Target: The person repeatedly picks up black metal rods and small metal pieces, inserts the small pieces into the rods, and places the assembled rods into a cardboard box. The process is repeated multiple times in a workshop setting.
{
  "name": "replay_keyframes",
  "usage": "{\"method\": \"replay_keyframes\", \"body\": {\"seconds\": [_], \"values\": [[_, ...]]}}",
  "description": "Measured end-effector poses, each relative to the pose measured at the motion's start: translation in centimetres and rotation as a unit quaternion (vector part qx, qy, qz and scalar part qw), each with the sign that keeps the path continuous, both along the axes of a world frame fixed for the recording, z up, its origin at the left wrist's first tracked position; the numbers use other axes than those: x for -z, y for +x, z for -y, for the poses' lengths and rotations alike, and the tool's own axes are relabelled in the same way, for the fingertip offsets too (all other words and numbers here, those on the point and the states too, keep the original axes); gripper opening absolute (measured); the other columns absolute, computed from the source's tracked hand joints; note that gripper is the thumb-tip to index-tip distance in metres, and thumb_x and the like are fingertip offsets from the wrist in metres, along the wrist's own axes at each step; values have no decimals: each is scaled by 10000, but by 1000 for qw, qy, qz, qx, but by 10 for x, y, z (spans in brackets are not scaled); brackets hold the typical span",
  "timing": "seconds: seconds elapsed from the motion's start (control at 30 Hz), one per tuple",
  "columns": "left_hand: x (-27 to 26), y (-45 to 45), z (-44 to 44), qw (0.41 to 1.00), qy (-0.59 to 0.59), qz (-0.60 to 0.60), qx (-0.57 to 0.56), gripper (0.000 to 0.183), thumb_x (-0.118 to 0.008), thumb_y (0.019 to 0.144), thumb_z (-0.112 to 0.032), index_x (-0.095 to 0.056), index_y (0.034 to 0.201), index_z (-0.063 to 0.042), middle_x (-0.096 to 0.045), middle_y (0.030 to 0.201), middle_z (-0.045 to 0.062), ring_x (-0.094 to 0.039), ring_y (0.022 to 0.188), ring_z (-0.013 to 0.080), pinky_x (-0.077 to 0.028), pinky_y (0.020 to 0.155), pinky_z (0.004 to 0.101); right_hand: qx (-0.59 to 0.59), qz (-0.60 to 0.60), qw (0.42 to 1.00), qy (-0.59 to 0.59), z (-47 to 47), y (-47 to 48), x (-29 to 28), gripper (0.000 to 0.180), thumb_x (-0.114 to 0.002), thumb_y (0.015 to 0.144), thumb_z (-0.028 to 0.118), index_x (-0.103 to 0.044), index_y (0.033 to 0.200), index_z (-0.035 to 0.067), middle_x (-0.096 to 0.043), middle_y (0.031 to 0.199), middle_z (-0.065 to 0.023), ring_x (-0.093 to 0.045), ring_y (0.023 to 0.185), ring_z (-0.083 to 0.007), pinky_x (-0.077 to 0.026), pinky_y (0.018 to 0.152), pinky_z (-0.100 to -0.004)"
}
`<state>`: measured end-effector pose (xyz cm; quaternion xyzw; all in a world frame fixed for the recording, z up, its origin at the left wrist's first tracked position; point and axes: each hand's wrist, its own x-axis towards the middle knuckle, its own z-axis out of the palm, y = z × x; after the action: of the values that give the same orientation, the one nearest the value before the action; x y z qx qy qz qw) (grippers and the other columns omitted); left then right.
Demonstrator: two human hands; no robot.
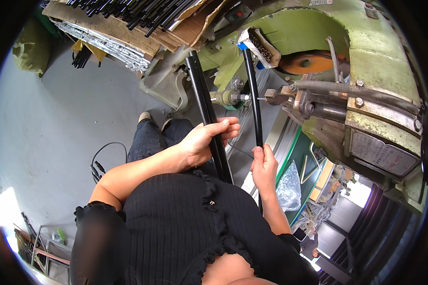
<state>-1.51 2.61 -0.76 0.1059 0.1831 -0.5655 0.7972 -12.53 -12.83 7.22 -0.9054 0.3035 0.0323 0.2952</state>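
Note:
My left hand [210, 140] holds a pair of black metal tubes [201, 96] lying side by side, its thumb across them and its fingertips extended past their right side. My right hand [265, 167] grips another black tube [254, 96], thumb on top. That tube passes between the tip of a metal spindle [240, 97] on its left and the jaw-like head [273, 95] of a green riveting machine [374, 46] on its right. A thin pin [261, 98] shows between tube and head. The tube's lower part is partly hidden behind my right forearm.
An open carton of small rivets [260, 48] hangs beyond the tube's far end. Many black tubes [128, 12] lie stacked on cardboard at upper left. A clear plastic bag [289, 188] rests on a green-topped bench [299, 210] at right. Another person [309, 245] is farther off.

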Motion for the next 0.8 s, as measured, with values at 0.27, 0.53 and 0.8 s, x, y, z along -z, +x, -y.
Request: {"method": "replay_keyframes", "body": {"seconds": [0.27, 0.53, 0.8], "values": [[0, 1, 1, 1000, -16, 10, -1, 370, -610, 886, -239, -549, 1211, -74, -607, 1113, 9, -571, 1008, 96, -416, 818, 217, -28, 23, 999, -17, 2, -3, 0, 343, -450, 974, 312, -531, 835, 9, -447, 487, -8, -436, 420, -62, -327, 410, -230], [-10, 2, -8, 997, -59, 48, 24, 497, -596, 891, -287, -434, 1327, -112, -508, 1299, 46, -488, 1172, 193, -395, 944, 342, 59, 3, 985, 162, -13, -2, -25, 311, -452, 975, 278, -551, 845, 13, -464, 491, 6, -423, 412, -53, -334, 412, -228], [4, 2, -10, 997, -23, -52, -48, 150, -595, 896, -292, -560, 997, -187, -615, 972, -5, -564, 1047, 197, -447, 861, 402, -191, 22, 981, 1, 23, 58, 10, 262, -535, 927, 241, -640, 923, 1, -593, 641, -29, -543, 561, -87, -433, 516, -242]]}}
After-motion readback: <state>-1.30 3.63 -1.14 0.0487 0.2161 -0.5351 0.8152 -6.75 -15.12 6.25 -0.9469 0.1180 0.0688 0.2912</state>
